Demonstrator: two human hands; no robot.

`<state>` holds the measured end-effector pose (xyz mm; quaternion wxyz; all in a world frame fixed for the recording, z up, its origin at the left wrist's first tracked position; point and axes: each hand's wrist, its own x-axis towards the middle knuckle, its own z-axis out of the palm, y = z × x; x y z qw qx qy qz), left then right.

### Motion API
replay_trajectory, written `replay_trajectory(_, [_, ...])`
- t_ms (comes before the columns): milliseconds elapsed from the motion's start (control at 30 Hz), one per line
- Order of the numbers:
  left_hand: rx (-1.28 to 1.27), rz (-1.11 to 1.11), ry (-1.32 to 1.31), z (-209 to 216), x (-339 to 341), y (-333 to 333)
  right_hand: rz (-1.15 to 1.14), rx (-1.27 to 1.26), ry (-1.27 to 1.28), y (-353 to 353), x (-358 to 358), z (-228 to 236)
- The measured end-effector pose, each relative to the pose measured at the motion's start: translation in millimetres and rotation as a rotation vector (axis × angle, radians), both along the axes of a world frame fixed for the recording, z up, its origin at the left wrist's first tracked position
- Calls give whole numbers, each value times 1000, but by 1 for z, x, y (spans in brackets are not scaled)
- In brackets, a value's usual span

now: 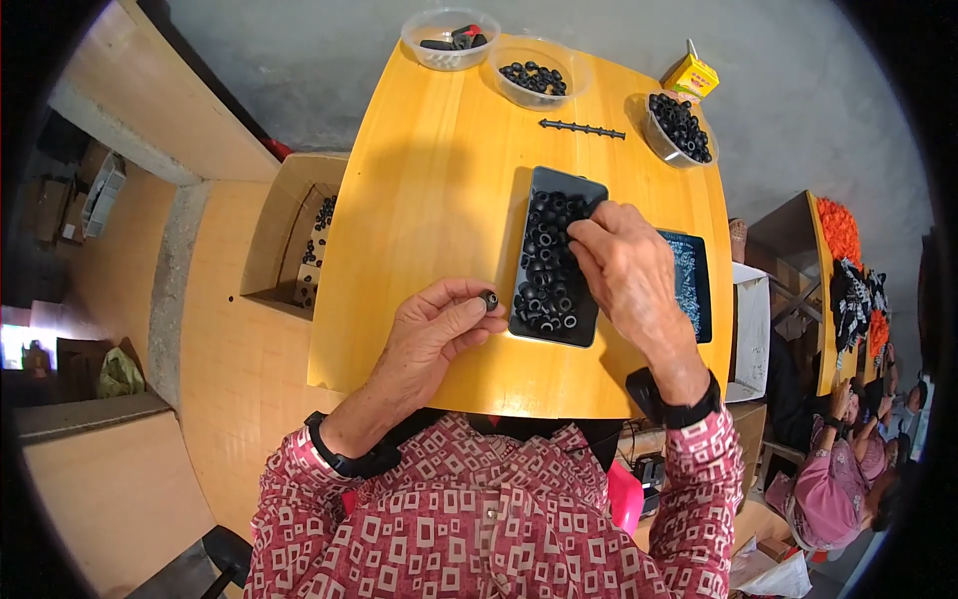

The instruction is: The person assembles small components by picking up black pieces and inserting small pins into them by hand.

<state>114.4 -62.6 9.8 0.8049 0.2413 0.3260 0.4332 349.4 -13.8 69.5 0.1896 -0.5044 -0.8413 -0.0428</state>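
Delicately, a worker in a red-and-white patterned shirt (454, 519) pinches one small black bead (489, 299) between thumb and forefinger of the left grip (437, 321), just left of a dark grey tray (583, 331) on a yellow wooden worktop (419, 205). The right grip (637, 268) reaches over the tray's right edge, its fingers bent together near the far end; whether they grasp a piece cannot be told, as the hand's back hides the fingertips. Loose black beads (544, 262) fill much of the tray between the two grips. Just right of the right grip, and partly behind it, lies a dark flat panel (689, 285) with a pale speckled face. Beyond both grips, a ridged black rod (583, 129) lies crosswise, and farther off stand three clear plastic bowls: one with black and red pieces (465, 40), a middle one of black pieces (534, 78), and a fuller one (689, 163) ahead and to the right of the right grip, near a yellow carton (692, 77). Well left of the left grip, below the worktop, an open cardboard box (267, 235) contains more black pieces. Dark bands (649, 394) circle both wrists.
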Motion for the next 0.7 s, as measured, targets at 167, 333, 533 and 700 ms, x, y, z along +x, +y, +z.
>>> replay_trajectory(167, [-13,-7,2,5,0,-2,19,-88,-203,23,4,-22])
replay_trajectory(333, [-15,-20,21,6,-2,-2,-32,-173,-293,26,-5,-18])
replay_trajectory(533, [-25,-32,24,5,1,-2,-60,-195,-293,28,-7,-19])
replay_trajectory(700, [-35,-32,22,6,1,-2,-45,-177,-242,27,-4,-22])
